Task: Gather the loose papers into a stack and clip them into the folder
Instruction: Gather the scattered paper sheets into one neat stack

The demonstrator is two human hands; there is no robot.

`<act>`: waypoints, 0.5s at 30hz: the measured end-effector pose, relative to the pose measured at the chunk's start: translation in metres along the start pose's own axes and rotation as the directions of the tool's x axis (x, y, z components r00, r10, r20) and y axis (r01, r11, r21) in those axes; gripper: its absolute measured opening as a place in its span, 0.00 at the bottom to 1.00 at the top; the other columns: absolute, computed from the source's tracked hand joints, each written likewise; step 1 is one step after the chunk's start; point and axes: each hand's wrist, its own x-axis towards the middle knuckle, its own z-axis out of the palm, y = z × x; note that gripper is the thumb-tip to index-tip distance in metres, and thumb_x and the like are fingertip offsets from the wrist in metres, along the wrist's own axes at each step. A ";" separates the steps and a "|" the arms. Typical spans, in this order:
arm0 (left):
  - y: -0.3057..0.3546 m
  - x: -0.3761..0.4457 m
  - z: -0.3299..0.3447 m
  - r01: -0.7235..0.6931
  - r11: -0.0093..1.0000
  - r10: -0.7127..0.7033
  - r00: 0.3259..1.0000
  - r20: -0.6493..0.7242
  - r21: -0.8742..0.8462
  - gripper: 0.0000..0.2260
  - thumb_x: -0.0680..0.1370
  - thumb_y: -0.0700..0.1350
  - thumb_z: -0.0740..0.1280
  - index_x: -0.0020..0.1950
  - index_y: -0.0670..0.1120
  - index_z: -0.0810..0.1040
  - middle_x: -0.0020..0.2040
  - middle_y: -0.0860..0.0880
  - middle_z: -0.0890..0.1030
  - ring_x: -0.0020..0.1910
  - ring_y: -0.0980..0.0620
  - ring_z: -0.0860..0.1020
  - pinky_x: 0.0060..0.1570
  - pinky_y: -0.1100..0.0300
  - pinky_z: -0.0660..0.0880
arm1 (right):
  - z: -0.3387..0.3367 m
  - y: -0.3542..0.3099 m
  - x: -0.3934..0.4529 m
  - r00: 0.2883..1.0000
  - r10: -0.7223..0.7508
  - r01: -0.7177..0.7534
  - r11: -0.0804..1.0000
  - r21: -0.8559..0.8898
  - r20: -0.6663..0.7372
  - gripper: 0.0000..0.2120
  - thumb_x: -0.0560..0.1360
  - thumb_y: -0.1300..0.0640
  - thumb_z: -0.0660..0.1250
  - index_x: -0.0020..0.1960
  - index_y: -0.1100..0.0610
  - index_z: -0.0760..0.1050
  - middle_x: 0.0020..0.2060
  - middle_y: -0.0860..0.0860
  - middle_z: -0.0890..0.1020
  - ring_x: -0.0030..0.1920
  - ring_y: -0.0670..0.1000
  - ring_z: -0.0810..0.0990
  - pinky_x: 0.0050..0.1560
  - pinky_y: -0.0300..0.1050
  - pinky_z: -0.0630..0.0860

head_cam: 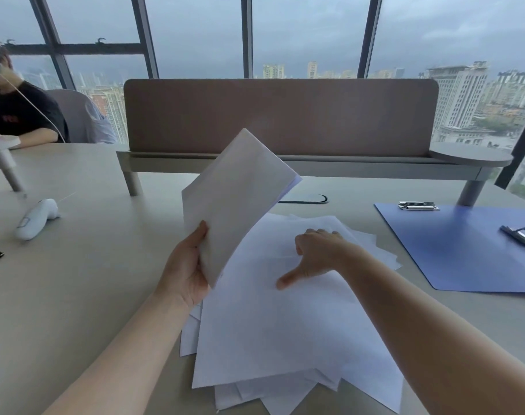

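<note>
**Presently: partial stack in hand, main pile still fanned out — slippage risk noted**

The left hand (185, 269) grips a thin sheaf of papers (235, 199) by its lower edge, thumb in front and fingers curled behind, holding it tilted up above the near-left side of the loose pile (285, 330). The right hand (313, 259) rests flat on the far part of that pile, fingers straight, thumb splayed toward the viewer, gripping nothing.

The pile lies askew on the desk (99, 265), corners jutting at its near edge. The blue folder (459, 250) lies open to the right of the pile, well apart from it, its metal clip (521, 239) at the far right.

Risks, as judged:
- The sheaf is held at one end only; it may sag or shed a sheet.
- A flat palm dragging top sheets could crease them or leave lower ones behind.
- Sheets overhanging at the pile's near edge could slide off the desk.
- Uneven edges would likely catch badly under the clip.
</note>
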 end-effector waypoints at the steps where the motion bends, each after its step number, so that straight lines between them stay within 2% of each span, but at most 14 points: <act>1: 0.000 -0.001 0.001 0.006 1.000 -0.006 1.000 0.008 -0.005 0.28 0.83 0.49 0.59 0.28 0.42 0.85 0.28 0.47 0.83 0.21 0.53 0.79 0.18 0.67 0.71 | 0.000 0.001 -0.002 1.000 0.001 -0.001 1.000 -0.002 -0.004 0.46 0.51 0.18 0.67 0.54 0.53 0.74 0.51 0.49 0.77 0.53 0.53 0.73 0.56 0.50 0.67; 4: 0.003 -0.004 0.002 0.018 0.999 -0.018 1.000 0.000 -0.029 0.26 0.83 0.49 0.59 0.31 0.42 0.85 0.28 0.46 0.83 0.20 0.53 0.79 0.18 0.67 0.71 | -0.004 0.005 -0.011 1.000 -0.005 0.004 0.997 0.076 0.013 0.42 0.53 0.23 0.73 0.52 0.54 0.73 0.46 0.47 0.79 0.46 0.51 0.75 0.44 0.46 0.67; 7: 0.007 -0.006 0.001 0.010 1.000 -0.010 1.000 -0.025 -0.012 0.15 0.82 0.49 0.60 0.44 0.43 0.80 0.28 0.48 0.83 0.20 0.54 0.79 0.18 0.68 0.71 | -0.003 0.019 -0.019 0.999 -0.031 0.024 0.974 0.224 0.029 0.32 0.58 0.34 0.79 0.52 0.52 0.72 0.45 0.45 0.76 0.47 0.50 0.76 0.43 0.46 0.72; 10: 0.008 -0.005 0.001 -0.024 0.999 0.025 0.999 -0.043 0.030 0.11 0.83 0.48 0.60 0.47 0.43 0.78 0.28 0.49 0.83 0.21 0.55 0.80 0.19 0.67 0.71 | 0.006 0.037 -0.034 0.999 -0.041 0.031 0.928 0.371 0.018 0.19 0.67 0.46 0.77 0.44 0.60 0.76 0.35 0.48 0.75 0.35 0.50 0.73 0.36 0.44 0.68; 12: 0.008 -0.002 0.000 -0.057 0.997 0.059 0.998 -0.033 0.050 0.10 0.82 0.47 0.60 0.56 0.44 0.78 0.32 0.50 0.85 0.25 0.54 0.82 0.21 0.66 0.74 | 0.015 0.045 -0.048 1.000 -0.006 -0.001 0.877 0.480 0.012 0.19 0.71 0.48 0.74 0.44 0.64 0.75 0.33 0.51 0.72 0.33 0.50 0.70 0.35 0.43 0.65; 13: 0.008 0.001 -0.002 -0.069 0.997 0.070 0.997 -0.026 0.046 0.11 0.82 0.47 0.61 0.60 0.45 0.77 0.34 0.50 0.86 0.27 0.54 0.83 0.22 0.65 0.75 | 0.018 0.047 -0.053 0.999 0.032 -0.021 0.842 0.538 -0.010 0.17 0.73 0.49 0.73 0.44 0.64 0.76 0.33 0.51 0.74 0.32 0.50 0.71 0.35 0.43 0.67; 14: 0.008 0.003 -0.003 -0.076 0.996 0.077 0.997 -0.016 0.043 0.12 0.82 0.47 0.61 0.63 0.46 0.76 0.35 0.50 0.86 0.29 0.54 0.84 0.23 0.65 0.75 | 0.021 0.049 -0.055 0.995 0.094 -0.053 0.779 0.625 -0.032 0.14 0.74 0.51 0.72 0.44 0.63 0.78 0.33 0.52 0.77 0.32 0.51 0.74 0.35 0.43 0.70; 15: 0.007 0.005 -0.004 -0.080 0.996 0.081 0.997 -0.011 0.047 0.12 0.82 0.47 0.61 0.64 0.46 0.76 0.36 0.50 0.86 0.29 0.55 0.84 0.23 0.65 0.76 | 0.024 0.050 -0.056 0.984 0.172 -0.089 0.670 0.737 -0.038 0.11 0.75 0.53 0.70 0.44 0.63 0.80 0.34 0.54 0.81 0.33 0.52 0.77 0.37 0.44 0.74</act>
